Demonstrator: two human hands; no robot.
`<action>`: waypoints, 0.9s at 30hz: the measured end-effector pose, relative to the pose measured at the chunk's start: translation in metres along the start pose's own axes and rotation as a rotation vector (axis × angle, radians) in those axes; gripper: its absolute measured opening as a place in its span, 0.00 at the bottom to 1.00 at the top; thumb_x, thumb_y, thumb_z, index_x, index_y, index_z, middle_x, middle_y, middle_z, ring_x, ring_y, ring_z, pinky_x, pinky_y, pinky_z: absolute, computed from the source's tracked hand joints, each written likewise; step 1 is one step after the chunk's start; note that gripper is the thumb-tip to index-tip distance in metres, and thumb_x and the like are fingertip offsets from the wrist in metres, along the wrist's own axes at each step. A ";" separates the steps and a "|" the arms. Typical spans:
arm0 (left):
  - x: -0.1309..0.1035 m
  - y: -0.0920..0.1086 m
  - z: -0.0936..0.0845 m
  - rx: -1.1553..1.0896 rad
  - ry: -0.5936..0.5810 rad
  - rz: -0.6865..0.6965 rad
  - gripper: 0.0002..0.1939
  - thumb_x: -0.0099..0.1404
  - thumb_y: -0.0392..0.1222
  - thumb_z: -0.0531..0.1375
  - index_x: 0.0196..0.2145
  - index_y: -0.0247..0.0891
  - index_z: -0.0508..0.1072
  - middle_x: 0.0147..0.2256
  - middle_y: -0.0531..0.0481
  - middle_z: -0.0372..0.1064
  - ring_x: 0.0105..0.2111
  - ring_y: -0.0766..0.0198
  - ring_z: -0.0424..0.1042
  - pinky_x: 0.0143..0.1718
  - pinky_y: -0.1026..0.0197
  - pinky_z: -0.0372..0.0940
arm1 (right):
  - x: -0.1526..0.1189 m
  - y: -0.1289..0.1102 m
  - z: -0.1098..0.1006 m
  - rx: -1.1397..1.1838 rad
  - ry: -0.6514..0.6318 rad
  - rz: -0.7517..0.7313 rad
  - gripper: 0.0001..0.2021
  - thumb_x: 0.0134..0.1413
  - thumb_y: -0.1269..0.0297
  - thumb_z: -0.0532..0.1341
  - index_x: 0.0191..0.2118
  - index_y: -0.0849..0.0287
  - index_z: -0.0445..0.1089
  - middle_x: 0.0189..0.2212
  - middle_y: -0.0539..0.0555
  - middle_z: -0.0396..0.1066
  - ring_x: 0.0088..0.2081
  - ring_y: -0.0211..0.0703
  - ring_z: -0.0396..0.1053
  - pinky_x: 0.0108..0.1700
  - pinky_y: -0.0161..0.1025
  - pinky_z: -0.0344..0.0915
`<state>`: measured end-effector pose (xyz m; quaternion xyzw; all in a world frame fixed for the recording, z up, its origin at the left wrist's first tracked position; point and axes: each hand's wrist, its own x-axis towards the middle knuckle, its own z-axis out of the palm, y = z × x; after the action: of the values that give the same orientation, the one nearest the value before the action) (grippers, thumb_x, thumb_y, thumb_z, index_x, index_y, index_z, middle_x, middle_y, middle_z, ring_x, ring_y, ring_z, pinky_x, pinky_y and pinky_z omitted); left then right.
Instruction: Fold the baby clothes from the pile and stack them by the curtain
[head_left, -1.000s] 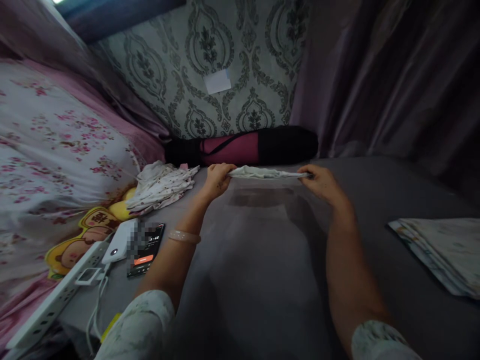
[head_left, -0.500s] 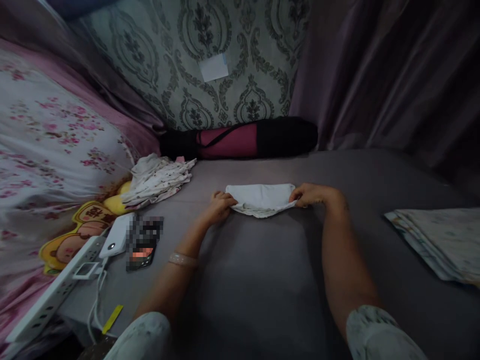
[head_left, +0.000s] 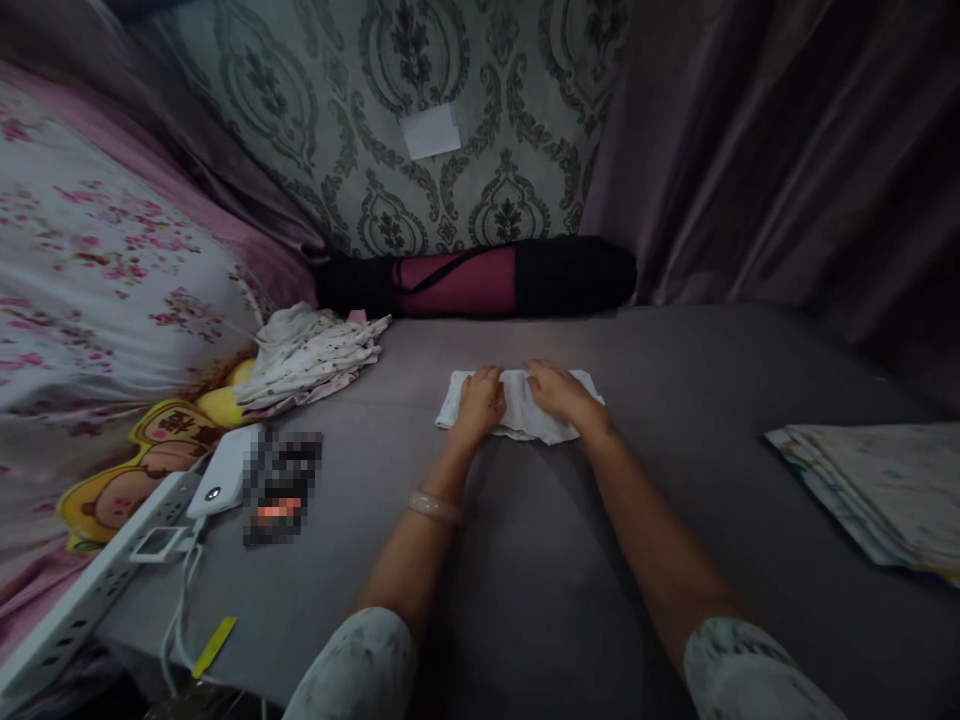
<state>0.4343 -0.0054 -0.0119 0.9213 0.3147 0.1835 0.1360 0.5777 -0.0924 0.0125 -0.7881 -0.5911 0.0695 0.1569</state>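
Observation:
A folded white cloth point(head_left: 517, 405) lies flat on the grey sheet in the middle of the head view. On its left part rests my left hand point(head_left: 482, 400), palm down with the fingers stretched out. My right hand point(head_left: 555, 388) lies on the right part, its fingers reaching toward the far edge. Both hands are open and press on the cloth without gripping it. A strip of the cloth shows between them, and its corners stick out on either side.
Folded patterned cloths point(head_left: 874, 490) lie at the right. Crumpled spotted fabric point(head_left: 315, 355), a yellow plush point(head_left: 127, 490), a white power bank point(head_left: 229, 470), a blurred phone-like object point(head_left: 281, 490) and a power strip point(head_left: 97, 590) lie left. Behind is a black-and-red bag point(head_left: 465, 280).
My hands have let go of the cloth's two near corners and moved inward onto its top. The raised near edge now lies flatter.

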 end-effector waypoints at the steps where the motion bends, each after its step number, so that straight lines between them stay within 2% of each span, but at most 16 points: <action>1: 0.001 0.005 0.005 0.009 -0.012 -0.023 0.21 0.68 0.34 0.48 0.57 0.33 0.64 0.58 0.39 0.63 0.60 0.53 0.59 0.61 0.48 0.53 | 0.000 -0.009 0.009 -0.016 0.018 -0.049 0.20 0.62 0.71 0.46 0.56 0.65 0.66 0.55 0.64 0.67 0.57 0.48 0.62 0.58 0.39 0.55; 3: 0.001 0.010 0.013 0.037 -0.047 -0.075 0.21 0.69 0.35 0.46 0.58 0.34 0.62 0.61 0.38 0.59 0.63 0.51 0.54 0.62 0.43 0.50 | -0.002 -0.020 0.026 -0.038 0.029 -0.098 0.23 0.62 0.71 0.45 0.60 0.68 0.61 0.60 0.64 0.61 0.62 0.50 0.56 0.62 0.43 0.50; 6: -0.001 0.007 0.023 0.077 -0.114 -0.116 0.22 0.71 0.38 0.44 0.60 0.35 0.61 0.63 0.37 0.55 0.65 0.51 0.51 0.63 0.42 0.48 | -0.004 -0.023 0.046 -0.062 0.017 -0.078 0.26 0.62 0.70 0.44 0.64 0.69 0.55 0.65 0.64 0.53 0.66 0.51 0.48 0.65 0.48 0.44; 10: -0.001 -0.003 0.028 0.121 -0.138 -0.133 0.25 0.72 0.43 0.42 0.63 0.34 0.58 0.65 0.39 0.53 0.66 0.50 0.48 0.65 0.43 0.44 | -0.004 -0.019 0.058 -0.081 0.086 -0.036 0.26 0.64 0.64 0.43 0.65 0.66 0.55 0.66 0.60 0.52 0.67 0.50 0.46 0.66 0.48 0.40; 16: -0.001 -0.012 0.028 0.155 -0.097 -0.180 0.29 0.72 0.51 0.43 0.63 0.33 0.59 0.65 0.36 0.52 0.66 0.48 0.49 0.64 0.43 0.44 | -0.005 -0.015 0.060 -0.089 0.140 0.100 0.29 0.66 0.58 0.42 0.65 0.70 0.54 0.65 0.63 0.53 0.66 0.53 0.47 0.66 0.51 0.39; 19: -0.002 -0.014 0.027 0.166 -0.093 -0.210 0.30 0.71 0.53 0.42 0.63 0.32 0.59 0.65 0.35 0.51 0.66 0.47 0.48 0.65 0.42 0.42 | -0.007 -0.007 0.058 -0.093 0.141 0.188 0.29 0.66 0.57 0.42 0.65 0.72 0.54 0.65 0.64 0.53 0.66 0.54 0.47 0.66 0.50 0.40; 22: -0.005 -0.016 0.023 0.173 -0.091 -0.229 0.32 0.71 0.54 0.40 0.63 0.29 0.58 0.65 0.33 0.50 0.67 0.46 0.46 0.65 0.42 0.42 | -0.011 0.002 0.055 -0.105 0.103 0.240 0.30 0.66 0.57 0.42 0.66 0.73 0.52 0.66 0.64 0.51 0.67 0.53 0.45 0.66 0.48 0.39; 27: -0.012 -0.022 0.016 0.167 -0.081 -0.286 0.29 0.72 0.49 0.40 0.63 0.31 0.58 0.66 0.36 0.50 0.66 0.47 0.46 0.64 0.42 0.45 | -0.022 0.015 0.051 -0.139 0.096 0.267 0.30 0.66 0.57 0.40 0.66 0.73 0.52 0.67 0.64 0.49 0.68 0.53 0.43 0.67 0.51 0.36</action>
<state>0.4204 0.0015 -0.0369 0.8819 0.4510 0.0983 0.0960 0.5698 -0.1083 -0.0414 -0.8710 -0.4763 0.0108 0.1196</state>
